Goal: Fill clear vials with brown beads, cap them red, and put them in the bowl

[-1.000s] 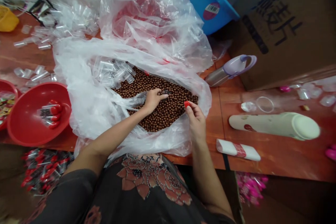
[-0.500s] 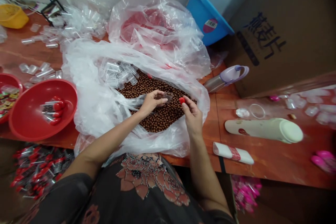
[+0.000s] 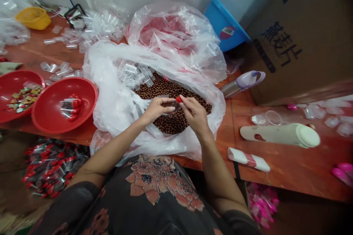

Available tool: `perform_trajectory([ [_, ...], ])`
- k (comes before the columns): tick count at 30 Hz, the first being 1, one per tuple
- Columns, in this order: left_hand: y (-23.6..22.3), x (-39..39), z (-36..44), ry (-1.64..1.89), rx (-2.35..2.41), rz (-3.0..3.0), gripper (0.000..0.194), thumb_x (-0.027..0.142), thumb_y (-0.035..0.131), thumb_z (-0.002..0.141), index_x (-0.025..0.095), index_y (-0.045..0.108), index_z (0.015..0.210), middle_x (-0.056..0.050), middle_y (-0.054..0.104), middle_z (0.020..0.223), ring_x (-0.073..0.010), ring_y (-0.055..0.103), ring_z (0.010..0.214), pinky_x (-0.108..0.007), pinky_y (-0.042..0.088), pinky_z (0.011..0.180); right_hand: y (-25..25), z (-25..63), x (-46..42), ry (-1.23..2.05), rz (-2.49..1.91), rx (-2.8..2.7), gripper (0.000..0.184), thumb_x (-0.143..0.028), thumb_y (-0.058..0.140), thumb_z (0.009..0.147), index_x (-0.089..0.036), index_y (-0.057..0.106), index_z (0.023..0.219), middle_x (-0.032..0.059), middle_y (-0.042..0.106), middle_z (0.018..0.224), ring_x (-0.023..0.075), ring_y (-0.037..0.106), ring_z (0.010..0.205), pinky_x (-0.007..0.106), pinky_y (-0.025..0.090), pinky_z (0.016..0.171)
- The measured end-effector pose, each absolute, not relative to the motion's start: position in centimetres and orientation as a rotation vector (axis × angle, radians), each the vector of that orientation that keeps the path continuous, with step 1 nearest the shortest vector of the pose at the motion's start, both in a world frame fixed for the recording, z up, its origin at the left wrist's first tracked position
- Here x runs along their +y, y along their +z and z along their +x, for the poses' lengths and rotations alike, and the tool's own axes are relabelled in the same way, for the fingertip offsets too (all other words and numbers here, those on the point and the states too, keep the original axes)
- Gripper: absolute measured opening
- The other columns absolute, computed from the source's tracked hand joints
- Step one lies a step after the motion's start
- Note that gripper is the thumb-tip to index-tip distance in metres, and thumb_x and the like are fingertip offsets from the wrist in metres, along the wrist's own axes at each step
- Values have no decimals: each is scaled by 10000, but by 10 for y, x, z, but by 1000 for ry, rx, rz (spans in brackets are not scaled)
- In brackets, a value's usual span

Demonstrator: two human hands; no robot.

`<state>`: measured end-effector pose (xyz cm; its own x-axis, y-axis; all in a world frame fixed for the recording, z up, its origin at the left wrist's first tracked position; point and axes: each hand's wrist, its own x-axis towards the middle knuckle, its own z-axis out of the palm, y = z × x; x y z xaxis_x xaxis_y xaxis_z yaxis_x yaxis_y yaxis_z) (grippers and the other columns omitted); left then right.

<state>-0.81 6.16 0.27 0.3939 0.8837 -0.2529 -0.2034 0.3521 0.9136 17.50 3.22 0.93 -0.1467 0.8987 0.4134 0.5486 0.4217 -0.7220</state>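
Note:
Above a white plastic bag (image 3: 103,66) filled with small brown balls (image 3: 172,123), my two hands meet. My left hand (image 3: 157,109) is closed around a small clear plastic tube (image 3: 174,105), partly hidden by the fingers. A red cap (image 3: 178,99) is pinched in my right hand (image 3: 194,114), right at the tube's mouth; whether it is seated I cannot tell. Several clear tubes (image 3: 135,75) lie in the bag on the left of the balls.
Left stands a red bowl (image 3: 46,117) with several red-capped tubes (image 3: 72,106); another red bowl (image 3: 7,84) holds small wrapped pieces. A lilac-topped bottle (image 3: 245,80), a pale bottle (image 3: 273,136) and a large carton (image 3: 303,25) are on the right. Capped tubes (image 3: 52,167) are heaped below the table edge.
My right hand has moved left, bringing the red cap to the clear tube in my left hand. The whole view has shifted, so the table's things appear farther right.

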Motion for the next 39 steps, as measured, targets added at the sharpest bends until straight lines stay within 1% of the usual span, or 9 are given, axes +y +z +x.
perform_trajectory([
  [7,17,47,-18,882,913,1073,450,346,873,612,148,785,1007,-54,750,938,-176,663,834,-312,529,806,1,168,22,356,-1232,-2061,765,-427,721,836,-216,373,1484,162,580,1295,302,574,1194,500,507,1007],
  [11,19,40,-13,868,914,954,468,572,704,788,133,742,945,-56,721,892,-150,645,790,-264,506,735,1,160,17,338,-1224,-2071,695,-396,733,820,-244,429,1426,127,589,1224,288,587,1131,474,520,986],
  [13,18,36,-7,877,932,854,469,604,617,847,143,680,909,-34,679,822,-131,626,716,-242,493,657,3,155,14,390,-1252,-2097,665,-395,755,795,-255,484,1387,117,565,1212,284,580,1122,455,535,963],
  [18,20,25,-1,868,956,751,249,428,551,907,179,556,912,26,568,697,-80,528,505,-192,409,478,4,152,8,842,-1310,-1898,721,-442,856,662,-269,574,1302,74,568,1127,254,605,1033,423,561,886],
  [23,26,22,-11,806,883,748,307,354,446,916,192,577,1141,23,570,651,-96,498,448,-206,413,432,-1,153,6,1204,-1280,-1148,411,-452,753,766,-238,638,1098,0,640,860,155,608,727,304,547,653],
  [25,26,23,-13,774,850,729,402,344,444,909,211,558,1271,20,582,652,-102,511,452,-210,427,441,0,149,5,1101,-1281,-1152,330,-425,703,817,-243,670,1090,7,653,891,159,615,774,317,548,706],
  [28,24,23,-10,785,884,672,453,385,418,936,214,565,1330,5,601,665,-106,530,472,-211,442,456,4,141,3,839,-1256,-1476,343,-418,606,902,-270,666,1205,45,654,1065,204,619,1006,392,523,912],
  [34,26,22,-7,845,964,648,604,628,394,950,160,624,1254,-23,599,646,-118,536,499,-207,426,451,2,133,-1,456,-1209,-2098,758,-509,687,839,-176,410,1460,170,588,1296,326,552,1159,526,475,988],
  [39,25,19,-11,947,1095,754,400,420,483,945,172,639,1217,-10,610,694,-106,539,526,-189,403,440,-1,130,4,281,-1150,-2207,707,-472,666,854,-129,423,1421,206,606,1237,345,569,1118,533,485,951],
])
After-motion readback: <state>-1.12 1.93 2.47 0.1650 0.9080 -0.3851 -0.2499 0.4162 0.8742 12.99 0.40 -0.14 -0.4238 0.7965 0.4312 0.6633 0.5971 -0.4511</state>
